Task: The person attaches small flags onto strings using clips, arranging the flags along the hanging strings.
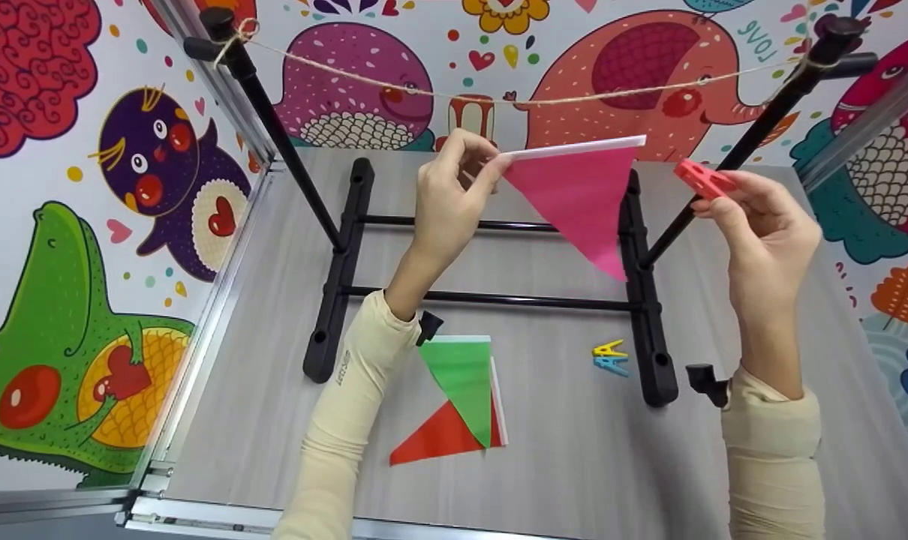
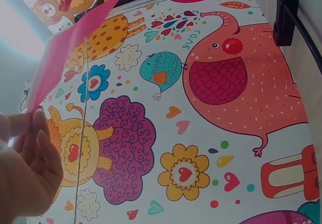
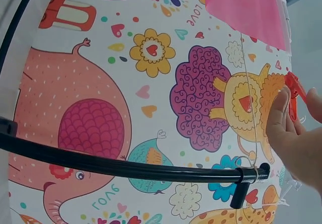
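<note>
Pale sleeves [image 1: 773, 465] rise from the bottom edge; at upper centre, the left hand [image 1: 454, 195] pinches a pink flag [image 1: 581, 195] by one corner; upper right, the right hand [image 1: 769, 232] grips a red clothespin [image 1: 700, 180]; hanging seems in hand, which calls for bringing flag to string [image 1: 525, 102]

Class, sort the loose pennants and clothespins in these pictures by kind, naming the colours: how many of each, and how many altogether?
Pennants: 3 (pink pennant, green pennant, red pennant)
Clothespins: 3 (red clothespin, yellow clothespin, blue clothespin)
Total: 6
</note>
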`<action>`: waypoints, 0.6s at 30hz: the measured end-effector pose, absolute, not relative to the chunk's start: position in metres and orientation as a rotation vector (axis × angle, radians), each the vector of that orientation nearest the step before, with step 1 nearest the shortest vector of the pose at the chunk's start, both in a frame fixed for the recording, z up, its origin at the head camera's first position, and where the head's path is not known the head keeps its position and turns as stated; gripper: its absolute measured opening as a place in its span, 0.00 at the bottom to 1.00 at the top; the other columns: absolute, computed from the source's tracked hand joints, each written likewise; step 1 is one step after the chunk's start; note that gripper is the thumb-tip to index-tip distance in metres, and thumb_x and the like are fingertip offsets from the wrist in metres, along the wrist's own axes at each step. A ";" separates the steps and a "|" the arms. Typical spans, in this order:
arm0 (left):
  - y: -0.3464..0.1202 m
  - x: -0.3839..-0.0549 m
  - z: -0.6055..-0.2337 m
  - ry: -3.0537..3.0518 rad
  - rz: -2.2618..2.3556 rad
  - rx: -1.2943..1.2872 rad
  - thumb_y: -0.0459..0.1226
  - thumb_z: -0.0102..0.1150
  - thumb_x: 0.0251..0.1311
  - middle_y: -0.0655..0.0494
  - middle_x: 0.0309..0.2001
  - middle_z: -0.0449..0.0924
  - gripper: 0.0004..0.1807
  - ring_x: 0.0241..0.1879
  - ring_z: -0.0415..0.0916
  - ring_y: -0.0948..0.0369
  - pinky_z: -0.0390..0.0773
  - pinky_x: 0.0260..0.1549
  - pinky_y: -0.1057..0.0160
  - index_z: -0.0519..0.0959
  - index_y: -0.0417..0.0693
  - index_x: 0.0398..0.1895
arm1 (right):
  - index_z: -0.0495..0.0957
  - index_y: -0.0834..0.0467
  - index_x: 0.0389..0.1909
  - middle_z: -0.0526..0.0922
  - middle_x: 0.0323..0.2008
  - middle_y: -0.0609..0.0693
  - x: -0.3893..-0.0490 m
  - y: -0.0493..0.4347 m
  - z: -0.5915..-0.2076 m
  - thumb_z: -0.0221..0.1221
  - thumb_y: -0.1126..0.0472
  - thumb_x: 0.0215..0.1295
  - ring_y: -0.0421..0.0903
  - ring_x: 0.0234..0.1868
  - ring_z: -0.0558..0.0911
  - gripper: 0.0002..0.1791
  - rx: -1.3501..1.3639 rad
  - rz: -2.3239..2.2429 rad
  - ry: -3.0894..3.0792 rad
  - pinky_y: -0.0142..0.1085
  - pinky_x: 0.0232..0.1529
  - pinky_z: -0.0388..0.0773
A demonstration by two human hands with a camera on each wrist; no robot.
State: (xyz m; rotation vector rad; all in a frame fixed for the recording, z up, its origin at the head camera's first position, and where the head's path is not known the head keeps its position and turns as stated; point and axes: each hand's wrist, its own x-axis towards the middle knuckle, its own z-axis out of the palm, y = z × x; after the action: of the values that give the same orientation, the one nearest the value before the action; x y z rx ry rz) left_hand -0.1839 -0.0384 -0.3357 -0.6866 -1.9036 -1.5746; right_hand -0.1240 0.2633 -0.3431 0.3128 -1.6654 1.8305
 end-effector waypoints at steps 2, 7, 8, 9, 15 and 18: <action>-0.038 -0.186 -0.335 -1.902 -1.571 -0.694 0.32 0.67 0.68 0.48 0.28 0.81 0.10 0.24 0.77 0.61 0.75 0.25 0.69 0.76 0.33 0.38 | 0.82 0.74 0.49 0.88 0.40 0.60 -0.126 0.264 -0.341 0.67 0.74 0.65 0.47 0.34 0.86 0.13 0.312 1.797 -1.675 0.30 0.46 0.82; -0.035 -0.191 -0.335 -1.887 -1.580 -0.718 0.31 0.67 0.67 0.48 0.29 0.84 0.10 0.23 0.77 0.60 0.74 0.24 0.69 0.76 0.34 0.37 | 0.83 0.73 0.47 0.88 0.39 0.55 -0.128 0.266 -0.337 0.67 0.74 0.65 0.45 0.32 0.84 0.11 0.264 1.624 -1.756 0.29 0.44 0.82; -0.035 -0.192 -0.335 -1.883 -1.584 -0.721 0.32 0.67 0.67 0.49 0.29 0.84 0.09 0.23 0.77 0.60 0.74 0.24 0.69 0.76 0.34 0.37 | 0.83 0.73 0.47 0.88 0.38 0.54 -0.129 0.266 -0.336 0.66 0.74 0.65 0.45 0.32 0.84 0.10 0.248 1.577 -1.780 0.28 0.43 0.81; -0.034 -0.192 -0.335 -1.881 -1.585 -0.722 0.32 0.67 0.67 0.49 0.29 0.84 0.09 0.23 0.77 0.60 0.74 0.24 0.69 0.76 0.34 0.37 | 0.83 0.73 0.46 0.88 0.38 0.54 -0.130 0.266 -0.335 0.66 0.74 0.66 0.44 0.32 0.84 0.10 0.235 1.546 -1.793 0.28 0.42 0.81; -0.031 -0.193 -0.334 -1.893 -1.580 -0.716 0.33 0.67 0.67 0.49 0.29 0.85 0.10 0.23 0.77 0.60 0.74 0.25 0.69 0.77 0.34 0.38 | 0.83 0.73 0.43 0.88 0.35 0.53 -0.133 0.267 -0.331 0.67 0.74 0.65 0.43 0.29 0.82 0.08 0.199 1.486 -1.796 0.28 0.39 0.80; -0.030 -0.193 -0.333 -1.902 -1.583 -0.716 0.33 0.66 0.68 0.48 0.30 0.84 0.10 0.24 0.77 0.60 0.75 0.25 0.69 0.77 0.34 0.39 | 0.83 0.73 0.42 0.88 0.35 0.52 -0.134 0.268 -0.328 0.65 0.74 0.66 0.42 0.28 0.82 0.06 0.182 1.475 -1.796 0.28 0.39 0.80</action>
State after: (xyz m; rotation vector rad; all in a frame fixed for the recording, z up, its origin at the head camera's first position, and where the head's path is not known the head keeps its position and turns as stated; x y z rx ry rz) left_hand -0.1933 -0.0298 -0.3327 -0.7164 -1.9023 -1.5834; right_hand -0.1342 0.2676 -0.3284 0.1819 -1.7964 1.4752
